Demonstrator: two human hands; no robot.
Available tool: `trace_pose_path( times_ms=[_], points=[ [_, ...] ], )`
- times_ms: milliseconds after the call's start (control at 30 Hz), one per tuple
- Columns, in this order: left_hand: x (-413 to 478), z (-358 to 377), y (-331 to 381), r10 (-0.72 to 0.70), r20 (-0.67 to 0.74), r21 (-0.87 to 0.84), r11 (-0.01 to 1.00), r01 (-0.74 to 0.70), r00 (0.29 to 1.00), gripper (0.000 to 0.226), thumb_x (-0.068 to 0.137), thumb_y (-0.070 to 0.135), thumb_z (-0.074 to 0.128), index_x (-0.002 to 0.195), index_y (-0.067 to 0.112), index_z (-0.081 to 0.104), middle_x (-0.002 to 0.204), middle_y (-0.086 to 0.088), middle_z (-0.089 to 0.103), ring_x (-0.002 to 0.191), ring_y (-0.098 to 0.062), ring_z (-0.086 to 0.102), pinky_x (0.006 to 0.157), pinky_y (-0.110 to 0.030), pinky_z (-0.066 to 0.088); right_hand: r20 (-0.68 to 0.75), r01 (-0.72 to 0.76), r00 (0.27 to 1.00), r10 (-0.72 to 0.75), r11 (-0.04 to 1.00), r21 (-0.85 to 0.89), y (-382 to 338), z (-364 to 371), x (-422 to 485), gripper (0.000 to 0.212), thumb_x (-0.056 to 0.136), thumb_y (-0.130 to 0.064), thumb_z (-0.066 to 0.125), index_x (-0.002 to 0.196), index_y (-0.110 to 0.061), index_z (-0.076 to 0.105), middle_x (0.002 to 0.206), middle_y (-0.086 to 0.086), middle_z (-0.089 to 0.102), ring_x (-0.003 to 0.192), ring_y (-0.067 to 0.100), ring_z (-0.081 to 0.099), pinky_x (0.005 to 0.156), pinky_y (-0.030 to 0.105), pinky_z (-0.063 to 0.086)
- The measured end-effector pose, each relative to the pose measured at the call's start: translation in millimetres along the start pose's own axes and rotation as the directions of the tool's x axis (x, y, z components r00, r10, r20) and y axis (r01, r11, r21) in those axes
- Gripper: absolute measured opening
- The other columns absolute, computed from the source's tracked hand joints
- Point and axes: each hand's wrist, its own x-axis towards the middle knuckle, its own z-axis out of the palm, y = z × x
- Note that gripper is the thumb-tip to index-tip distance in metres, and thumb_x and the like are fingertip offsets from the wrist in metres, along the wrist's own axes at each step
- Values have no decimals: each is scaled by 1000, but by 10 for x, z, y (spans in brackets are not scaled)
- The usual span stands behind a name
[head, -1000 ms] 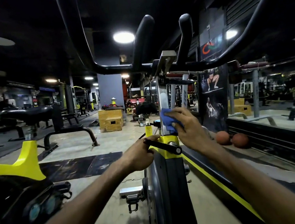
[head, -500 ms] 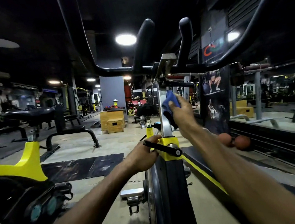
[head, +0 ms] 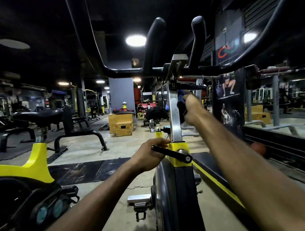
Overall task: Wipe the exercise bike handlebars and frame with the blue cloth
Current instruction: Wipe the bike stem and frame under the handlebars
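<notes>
The exercise bike stands right in front of me, with black handlebars (head: 126,71) overhead and a silver upright post (head: 174,117) rising from a yellow collar (head: 180,149). My right hand (head: 193,108) grips the blue cloth (head: 181,104) against the right side of the post, just below the handlebar bracket. Most of the cloth is hidden by my fingers and the post. My left hand (head: 149,157) holds the black adjustment lever (head: 171,154) at the yellow collar. The black flywheel housing (head: 180,195) runs down below it.
A second yellow and black bike (head: 25,180) stands close on my left. Benches (head: 57,122) and wooden boxes (head: 121,125) fill the gym floor ahead. A mirrored wall (head: 284,105) and a black ledge with a yellow stripe (head: 217,183) run along my right.
My right hand has carried the blue cloth up the silver post, from just above the yellow collar to near the handlebar bracket. My left hand has stayed on the lever.
</notes>
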Motion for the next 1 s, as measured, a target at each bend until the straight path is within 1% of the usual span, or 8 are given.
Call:
trace_pose_path(
  times_ms=[133, 233, 300, 400, 500, 600, 733, 1000],
  points=[
    [17, 17, -48, 8, -7, -21, 1000, -8, 1000, 39, 91, 5, 59, 125, 23, 64, 119, 6, 67, 110, -9, 65, 100, -34, 52, 143, -119, 984, 106, 989, 90, 27, -131, -86, 29, 103, -12, 31, 101, -9, 60, 69, 10, 71, 60, 20, 69, 57, 30, 56],
    [20, 31, -97, 1, -11, -36, 999, -1, 1000, 41, 92, 5, 58, 127, 25, 63, 122, 8, 66, 115, -6, 61, 99, -26, 50, 195, -117, 969, 151, 977, -176, 237, -350, -104, 35, 102, -24, 37, 116, -4, 62, 98, 19, 63, 88, 29, 61, 82, 42, 50],
    [17, 37, -121, -7, 1, -58, 998, 7, 1000, 42, 93, 5, 56, 128, 26, 63, 124, 8, 65, 116, -5, 59, 97, -22, 48, 140, -6, 987, 73, 903, -429, 320, -433, -158, 32, 100, -23, 42, 95, -7, 68, 81, 14, 63, 75, 26, 58, 70, 36, 48],
    [38, 32, -151, 10, 9, -50, 999, -10, 1000, 44, 90, 5, 58, 123, 32, 65, 122, 12, 67, 117, -5, 60, 103, -32, 48, 121, 269, 947, -298, 525, -808, 335, -445, -362, 27, 94, -27, 52, 76, -15, 68, 63, 2, 63, 54, 16, 55, 51, 25, 39],
    [67, 9, -165, 18, 13, -41, 999, -18, 1000, 46, 88, 3, 58, 121, 34, 66, 121, 11, 67, 117, -6, 60, 105, -38, 48, 399, 534, 587, -705, -34, -845, 253, -284, -456, 19, 88, -23, 56, 101, -14, 68, 85, 4, 65, 73, 17, 57, 64, 24, 42],
    [60, 2, -146, 10, 24, -41, 999, -9, 1000, 45, 90, 3, 58, 123, 34, 64, 124, 10, 65, 119, -8, 58, 105, -38, 49, 731, 496, 404, -550, -539, -680, 62, -77, -222, 40, 83, -15, 61, 123, -12, 61, 112, 8, 63, 104, 27, 55, 82, 40, 48],
    [42, 6, -127, 1, 19, -51, 999, 0, 1000, 47, 89, 2, 56, 125, 31, 65, 125, 7, 66, 117, -10, 60, 104, -36, 49, 779, 171, 586, -221, -906, -386, 20, 222, -122, 30, 87, -27, 54, 113, -17, 66, 109, 1, 64, 118, 27, 47, 87, 38, 39],
    [-154, 41, -30, -79, 61, -86, 993, 84, 995, 59, 92, 3, 50, 140, 37, 51, 127, 18, 53, 88, 7, 52, 64, 2, 39, 542, 133, 840, 36, -981, -141, 196, 625, -403, 30, 98, -33, 51, 118, -13, 64, 112, 8, 63, 114, 31, 43, 95, 55, 42]
  ],
)
